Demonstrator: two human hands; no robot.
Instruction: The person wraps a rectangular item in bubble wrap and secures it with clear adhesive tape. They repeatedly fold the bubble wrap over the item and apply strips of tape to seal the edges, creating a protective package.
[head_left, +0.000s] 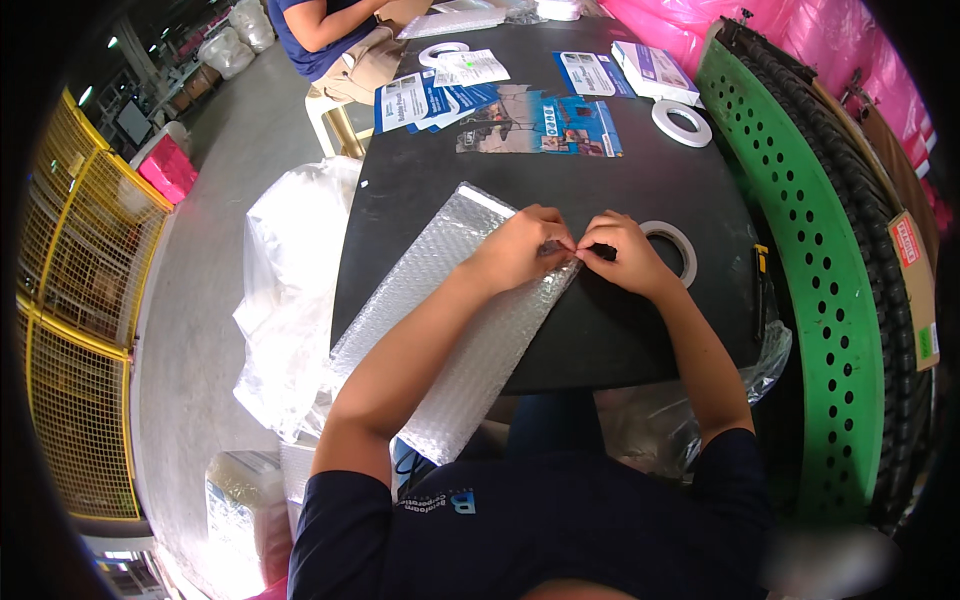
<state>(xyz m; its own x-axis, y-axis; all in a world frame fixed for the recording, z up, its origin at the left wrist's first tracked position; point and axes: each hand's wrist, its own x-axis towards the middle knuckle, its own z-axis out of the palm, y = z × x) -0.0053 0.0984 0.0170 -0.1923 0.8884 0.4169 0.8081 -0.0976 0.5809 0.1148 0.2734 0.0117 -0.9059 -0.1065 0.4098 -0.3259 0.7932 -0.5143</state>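
A long sheet or bag of clear bubble wrap point(455, 240) lies slantwise on the black table point(660, 340), its near end hanging past the table's front edge. A white strip point(488, 201) runs along its far edge. At its far right corner my left hand point(525, 245) is closed in a pinch on the wrap. My right hand point(622, 252) pinches at the same corner, its fingertips meeting the left ones. What the right fingertips hold is too small to make out. Just beyond the right hand lies a roll of white tape point(684, 250).
A yellow-handled cutter point(762, 270) lies by the table's right edge, beside a green perforated rail point(800, 230). Farther back are printed sheets point(580, 125) and another tape roll point(682, 123). Clear plastic point(295, 250) hangs at the left. Another person point(325, 35) is at the far left.
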